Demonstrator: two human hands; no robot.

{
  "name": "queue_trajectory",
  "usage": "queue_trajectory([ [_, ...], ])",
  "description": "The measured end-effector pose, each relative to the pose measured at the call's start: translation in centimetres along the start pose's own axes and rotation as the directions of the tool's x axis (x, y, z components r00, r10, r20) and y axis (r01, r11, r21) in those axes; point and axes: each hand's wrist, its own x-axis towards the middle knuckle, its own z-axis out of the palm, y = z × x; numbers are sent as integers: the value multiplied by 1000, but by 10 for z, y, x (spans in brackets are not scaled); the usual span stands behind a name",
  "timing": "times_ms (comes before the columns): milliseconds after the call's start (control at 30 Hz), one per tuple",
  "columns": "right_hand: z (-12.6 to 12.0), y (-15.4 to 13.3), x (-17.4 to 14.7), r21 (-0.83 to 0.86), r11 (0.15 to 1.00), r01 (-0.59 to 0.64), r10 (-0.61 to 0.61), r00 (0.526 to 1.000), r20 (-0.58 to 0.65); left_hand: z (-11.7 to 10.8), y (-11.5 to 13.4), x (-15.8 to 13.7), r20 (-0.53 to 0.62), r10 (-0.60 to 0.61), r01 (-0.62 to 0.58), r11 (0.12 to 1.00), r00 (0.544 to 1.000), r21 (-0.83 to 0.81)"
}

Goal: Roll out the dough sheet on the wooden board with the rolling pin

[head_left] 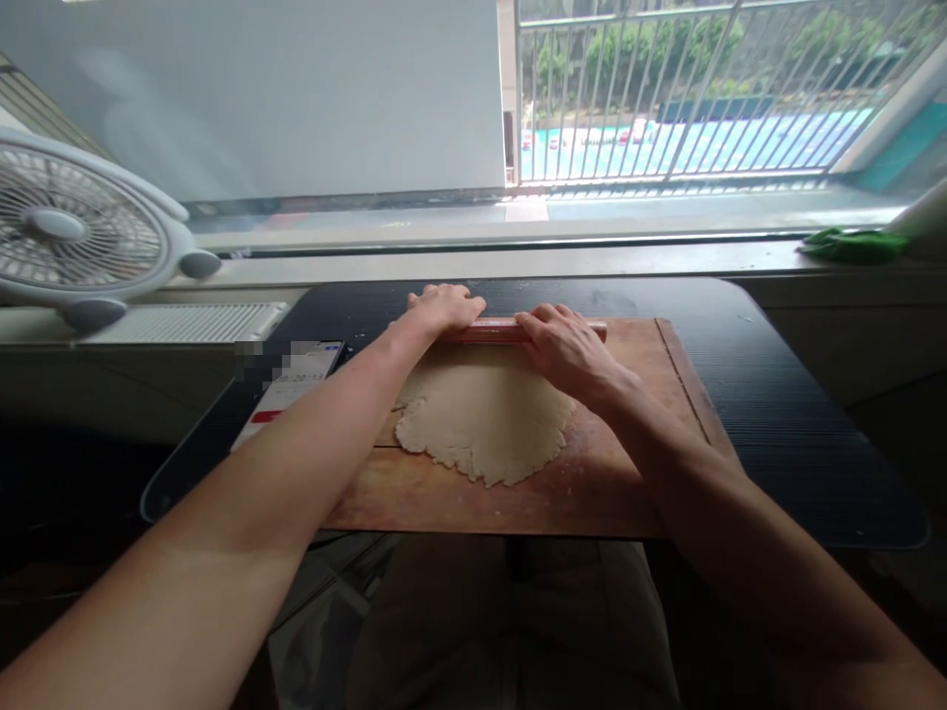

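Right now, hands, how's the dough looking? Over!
Left hand, right hand: both on roller. Dough: flat, ragged near edge, on board. Phone: left, clear of dough.

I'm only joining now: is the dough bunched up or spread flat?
Spread flat: the dough lies as a broad, ragged-edged sheet on the wooden board, with the rolling pin at its far end.

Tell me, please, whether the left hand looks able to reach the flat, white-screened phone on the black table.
Probably yes: nothing visible blocks the phone, but the left hand must first leave the reddish, cylindrical rolling pin.
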Motion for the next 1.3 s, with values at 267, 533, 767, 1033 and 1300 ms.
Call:
queue_trajectory([
  [267,-12,3,-4,128,990,53,-61,996,58,0,1,-53,-135,34,-33,999,990,6],
  [533,-6,-1,1,99,995,-34,33,999,8,13,1,-116,-357,138,-130,990,924,46],
  [767,6,4,4,-38,982,-187,182,977,-108,3,-4,-44,-87,38,-42,998,996,-50],
  [1033,3,10,2,-42,986,-161,159,986,-47,-6,0,-8,-49,-68,65,995,996,-73],
  [1300,-10,-11,-8,79,989,-128,114,980,164,13,2,-110,-344,107,-102,994,933,32],
])
